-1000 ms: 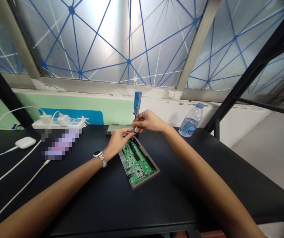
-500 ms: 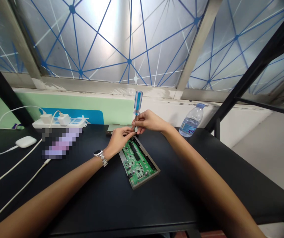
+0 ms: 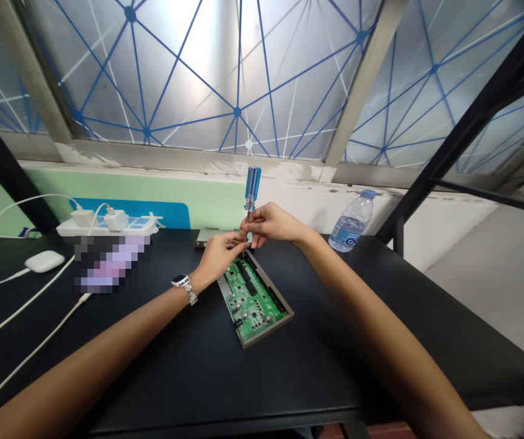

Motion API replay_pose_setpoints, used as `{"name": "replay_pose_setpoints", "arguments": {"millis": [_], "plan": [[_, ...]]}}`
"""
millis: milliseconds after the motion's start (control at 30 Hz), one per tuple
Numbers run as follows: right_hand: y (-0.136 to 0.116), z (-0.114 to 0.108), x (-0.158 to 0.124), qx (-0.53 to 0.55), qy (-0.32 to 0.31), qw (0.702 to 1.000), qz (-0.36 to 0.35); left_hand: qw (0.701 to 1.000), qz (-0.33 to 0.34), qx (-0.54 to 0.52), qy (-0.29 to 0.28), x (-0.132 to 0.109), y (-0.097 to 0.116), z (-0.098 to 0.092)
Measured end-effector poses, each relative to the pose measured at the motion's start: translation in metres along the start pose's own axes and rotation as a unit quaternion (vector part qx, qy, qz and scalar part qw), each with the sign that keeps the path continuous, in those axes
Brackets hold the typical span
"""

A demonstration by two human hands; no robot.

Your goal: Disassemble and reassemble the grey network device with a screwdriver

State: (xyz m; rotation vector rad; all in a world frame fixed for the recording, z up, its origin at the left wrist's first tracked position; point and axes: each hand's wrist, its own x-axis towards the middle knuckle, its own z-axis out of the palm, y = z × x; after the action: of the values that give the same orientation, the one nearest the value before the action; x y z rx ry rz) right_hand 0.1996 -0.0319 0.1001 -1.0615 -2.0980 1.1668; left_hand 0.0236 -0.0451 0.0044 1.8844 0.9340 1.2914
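Observation:
A screwdriver (image 3: 252,186) with a blue and clear handle stands almost upright over the far end of a green circuit board (image 3: 255,305) in a metal frame. My right hand (image 3: 273,224) is closed, its fingertips pinching the shaft just below the handle. Low down by the shaft, at the frame's far end, my left hand (image 3: 218,256) has thumb and fingers drawn together; what lies between them is too small to make out. The fingers cover the screwdriver's tip. Behind the left hand, a flat metal piece (image 3: 202,238) is partly hidden.
On the black table (image 3: 161,378), a water bottle (image 3: 348,228) stands at the right. To the left are a power strip (image 3: 140,227) with chargers, white cables, a white case (image 3: 44,261) and a blurred-out phone-like object (image 3: 110,265). Black metal posts rise at both sides.
The screwdriver handle has turned slightly and leans a little differently. Both hands keep nearly the same places; the whole view has shifted slightly.

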Motion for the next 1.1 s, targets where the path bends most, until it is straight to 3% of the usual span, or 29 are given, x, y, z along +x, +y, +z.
{"name": "replay_pose_setpoints", "arguments": {"millis": [1100], "plan": [[-0.0009, 0.0002, -0.0013, 0.018, -0.021, 0.999, 0.029, 1.000, -0.025, -0.013, 0.002, 0.0039, -0.0050, 0.0044]]}}
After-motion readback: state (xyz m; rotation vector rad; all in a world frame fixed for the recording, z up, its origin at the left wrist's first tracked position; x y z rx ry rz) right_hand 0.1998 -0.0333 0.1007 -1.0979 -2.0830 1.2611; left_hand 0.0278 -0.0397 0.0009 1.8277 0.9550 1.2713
